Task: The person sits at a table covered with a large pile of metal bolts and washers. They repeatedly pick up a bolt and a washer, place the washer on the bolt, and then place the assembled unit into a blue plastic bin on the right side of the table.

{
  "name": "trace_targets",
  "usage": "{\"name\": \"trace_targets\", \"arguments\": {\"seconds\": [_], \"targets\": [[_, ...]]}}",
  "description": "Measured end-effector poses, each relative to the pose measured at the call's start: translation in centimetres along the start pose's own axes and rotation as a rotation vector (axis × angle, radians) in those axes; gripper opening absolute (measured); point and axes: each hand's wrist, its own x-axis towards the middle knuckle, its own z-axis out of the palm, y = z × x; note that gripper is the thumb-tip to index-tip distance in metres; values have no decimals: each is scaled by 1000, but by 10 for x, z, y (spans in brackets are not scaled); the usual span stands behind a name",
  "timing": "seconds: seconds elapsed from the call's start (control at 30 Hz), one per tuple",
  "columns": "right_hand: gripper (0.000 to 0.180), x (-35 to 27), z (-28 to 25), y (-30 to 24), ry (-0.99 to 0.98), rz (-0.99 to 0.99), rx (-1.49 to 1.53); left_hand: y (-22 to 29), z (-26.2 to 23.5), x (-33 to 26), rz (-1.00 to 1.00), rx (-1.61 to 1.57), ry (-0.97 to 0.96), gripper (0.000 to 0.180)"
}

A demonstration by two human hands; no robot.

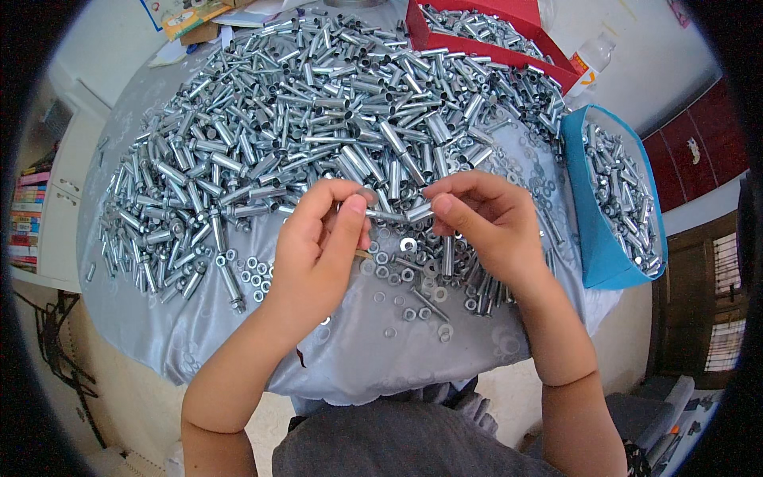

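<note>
Your rounded, cloth-covered surface (342,366) is carrying a broad heap of metal sleeves and bolts (318,135), with loose nuts and washers (395,280) lying toward its near edge. One blue bin (592,230) is standing at the right edge, and a red box (563,67) is resting at the far right. Your right hand (489,226) is pinching a shiny sleeve (420,212) between thumb and forefinger, just above the heap's near side. Your left hand (322,234) is pressing thumb and forefinger around a small grey disc (366,195) — probably a washer. Its other fingers are curling inward. That sleeve is probably feeling light, stiff and slippery — you are likely controlling it best by gripping mid-barrel; the disc is calling for a rim hold.
</note>
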Motion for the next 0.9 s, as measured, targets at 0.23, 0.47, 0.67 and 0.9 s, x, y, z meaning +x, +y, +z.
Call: {"name": "trace_targets", "arguments": {"seconds": [0.23, 0.47, 0.67, 0.9], "targets": [[15, -3, 11, 4, -11, -33, 61, -5, 5, 0, 83, -61, 59, 16], [20, -2, 23, 26, -26, -411, -202, -6, 18, -7, -192, -502, 67, 18], [29, -8, 35, 20, -36, -453, -320, -2, 19, -7, -429, -843, 86, 14], [38, -6, 31, 20, -75, -721, -726, 1, 14, -5, -495, -1062, -93, 21]]}}
